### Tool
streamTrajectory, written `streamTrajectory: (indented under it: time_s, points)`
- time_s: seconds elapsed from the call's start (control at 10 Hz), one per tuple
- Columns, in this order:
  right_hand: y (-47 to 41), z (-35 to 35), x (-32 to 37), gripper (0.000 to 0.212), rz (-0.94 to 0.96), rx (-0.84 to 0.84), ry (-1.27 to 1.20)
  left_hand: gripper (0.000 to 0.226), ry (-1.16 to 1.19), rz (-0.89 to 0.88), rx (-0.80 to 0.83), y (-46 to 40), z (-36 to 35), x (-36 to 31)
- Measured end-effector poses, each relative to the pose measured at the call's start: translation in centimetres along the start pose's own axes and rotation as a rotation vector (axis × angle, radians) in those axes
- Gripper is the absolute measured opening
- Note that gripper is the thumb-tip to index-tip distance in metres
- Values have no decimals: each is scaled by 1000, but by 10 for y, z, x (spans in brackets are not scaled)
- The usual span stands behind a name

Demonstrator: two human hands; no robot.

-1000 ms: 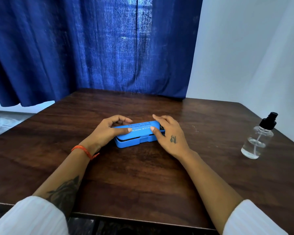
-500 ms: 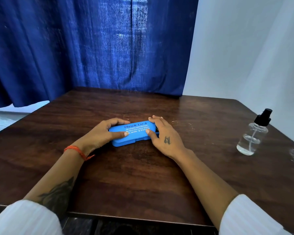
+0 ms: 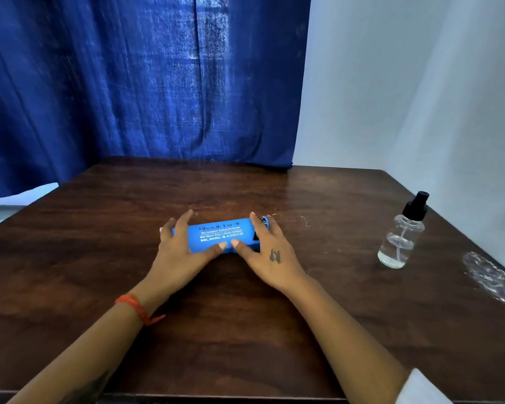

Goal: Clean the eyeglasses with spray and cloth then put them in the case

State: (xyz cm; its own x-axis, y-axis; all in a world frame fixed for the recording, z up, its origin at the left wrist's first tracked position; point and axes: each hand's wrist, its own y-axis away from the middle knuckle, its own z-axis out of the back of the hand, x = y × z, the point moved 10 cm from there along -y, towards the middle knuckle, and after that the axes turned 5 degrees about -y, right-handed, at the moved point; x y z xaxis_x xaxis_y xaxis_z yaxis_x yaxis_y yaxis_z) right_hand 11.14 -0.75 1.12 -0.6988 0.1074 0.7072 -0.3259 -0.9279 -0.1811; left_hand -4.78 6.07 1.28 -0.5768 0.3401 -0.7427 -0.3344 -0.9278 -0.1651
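Note:
A blue eyeglass case (image 3: 220, 233) with printed lettering lies closed in the middle of the brown table (image 3: 99, 258). My left hand (image 3: 181, 255) covers its left end, fingers spread over the top, thumb on the front edge. My right hand (image 3: 270, 252) holds the right end the same way, and the two thumbs nearly touch. A small dark patterned bit shows at the case's right end under my right fingers. The eyeglasses and cloth are out of sight. A clear spray bottle (image 3: 401, 237) with a black pump top stands upright far to the right.
A crumpled piece of clear plastic (image 3: 493, 278) lies near the table's right edge, beyond the bottle. A blue curtain (image 3: 143, 83) hangs behind the table's far edge and a white wall runs along the right side.
The case lid had a narrow gap a second ago and is now pressed fully closed. My thumbs have slid together along the front edge and my fingers lie flatter over the lid.

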Motion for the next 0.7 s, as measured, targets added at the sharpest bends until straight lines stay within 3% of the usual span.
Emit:
streamTrajectory:
  time_s: [0.3, 0.5, 0.7]
  points:
    - [32, 68, -63, 72, -98, -18, -8, 96, -187, -106, 180, -8, -75, -52]
    - [45, 89, -72, 76, -113, -82, -2, 89, -240, -184, 195, 2, -97, -76]
    - [39, 96, -58, 72, -186, -13, 168, 82, -340, -109, 252, 2, -89, -83]
